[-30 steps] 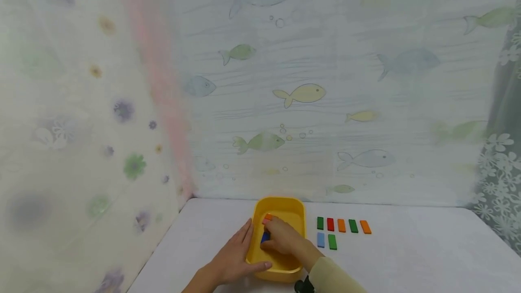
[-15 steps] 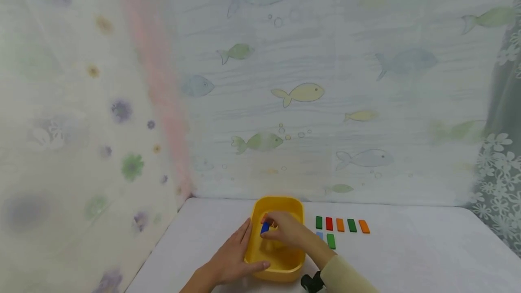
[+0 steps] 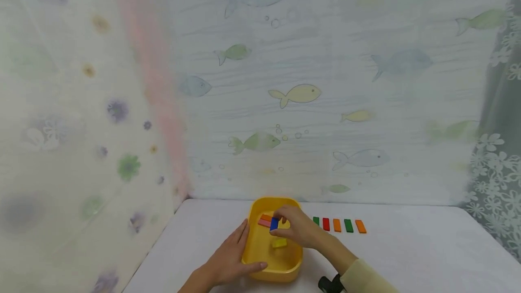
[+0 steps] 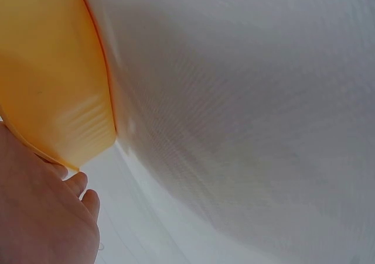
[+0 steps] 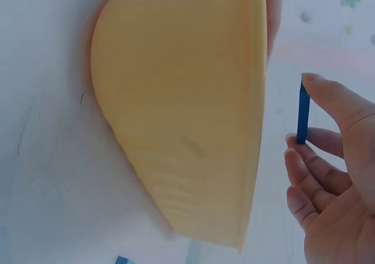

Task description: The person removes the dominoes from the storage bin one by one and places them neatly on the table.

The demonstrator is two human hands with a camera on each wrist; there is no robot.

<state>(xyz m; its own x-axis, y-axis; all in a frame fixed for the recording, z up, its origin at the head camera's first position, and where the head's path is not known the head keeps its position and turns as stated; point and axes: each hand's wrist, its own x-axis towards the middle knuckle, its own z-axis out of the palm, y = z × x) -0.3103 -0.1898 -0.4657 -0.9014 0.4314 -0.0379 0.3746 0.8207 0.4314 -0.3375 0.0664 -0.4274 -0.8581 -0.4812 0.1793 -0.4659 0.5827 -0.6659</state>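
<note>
Above a yellow plastic tub (image 3: 272, 277), the right hand (image 3: 300, 227) pinches a small blue rectangular block (image 3: 274, 224) by its ends between thumb and fingertips. The right wrist view shows the same blue block (image 5: 303, 115) edge-on, level with the outside of the tub's rim. My left hand (image 3: 228, 254) rests along the tub's left side with straight fingers, its thumb over the near end. Inside the tub lie an orange block (image 3: 266, 216), a pink block (image 3: 263, 223) and a yellow block (image 3: 279, 243). In the left wrist view, the left hand's fingertips meet the tub's rim.
Right of the tub, a row of blocks lies on the white cloth: red (image 3: 326, 224), orange (image 3: 337, 225), green (image 3: 348, 225) and others. The forearm hides the area in front of them. A dark wrist camera (image 3: 330, 284) hangs under the right wrist. Patterned sheets stand behind and left.
The right hand has lifted the blue block off the tub's floor and shifted right with it. The orange, pink and yellow blocks are now uncovered. My left hand stays on the tub.
</note>
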